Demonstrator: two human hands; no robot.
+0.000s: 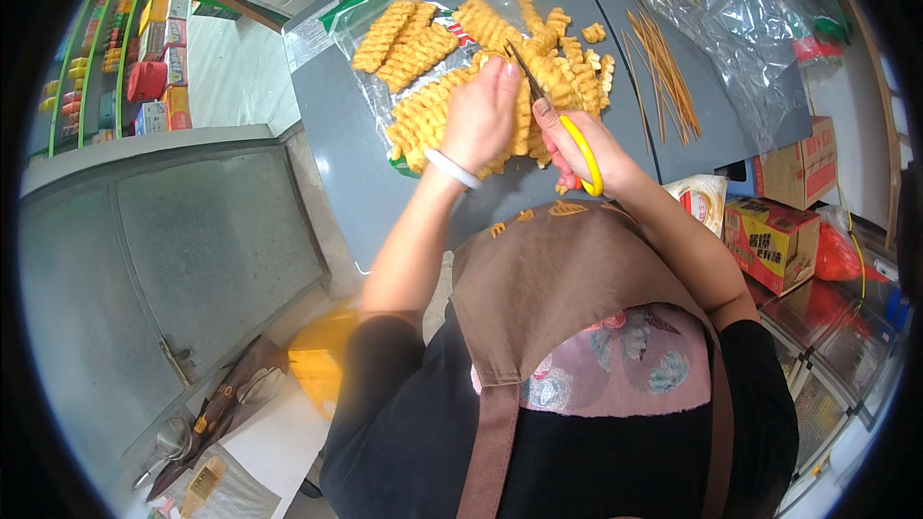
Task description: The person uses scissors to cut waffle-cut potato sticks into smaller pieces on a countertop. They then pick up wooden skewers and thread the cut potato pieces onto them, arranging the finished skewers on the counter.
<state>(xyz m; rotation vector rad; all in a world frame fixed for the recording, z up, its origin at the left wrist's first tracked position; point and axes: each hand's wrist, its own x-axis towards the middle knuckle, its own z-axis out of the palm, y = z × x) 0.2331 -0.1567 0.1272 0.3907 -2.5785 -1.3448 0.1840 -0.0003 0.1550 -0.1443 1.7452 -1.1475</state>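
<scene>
My right hand (pixel 580 148) holds a pair of scissors with a yellow handle (pixel 585 155). Their dark blades (pixel 530 76) are slightly apart and point away from me, over a pile of golden ridged fried food pieces (pixel 433 104). Close beside the blades, my left hand (pixel 482 115) is curled with thumb and fingers together, pinching a ridged piece (pixel 523 126) that the hand partly hides. A white bangle circles the left wrist. Under the pieces lies a clear plastic bag (pixel 368 97) with green edges. Smaller broken or cut bits (pixel 593 32) lie at the pile's right side.
Thin wooden skewers (pixel 667 79) lie on the grey table (pixel 332 137) to the right. Beyond them is a clear bag (pixel 750 50) near skewered food. Cardboard boxes (pixel 771 241) stand low at right. Stocked shelves (pixel 94 72) and a grey cabinet (pixel 209 245) are at left.
</scene>
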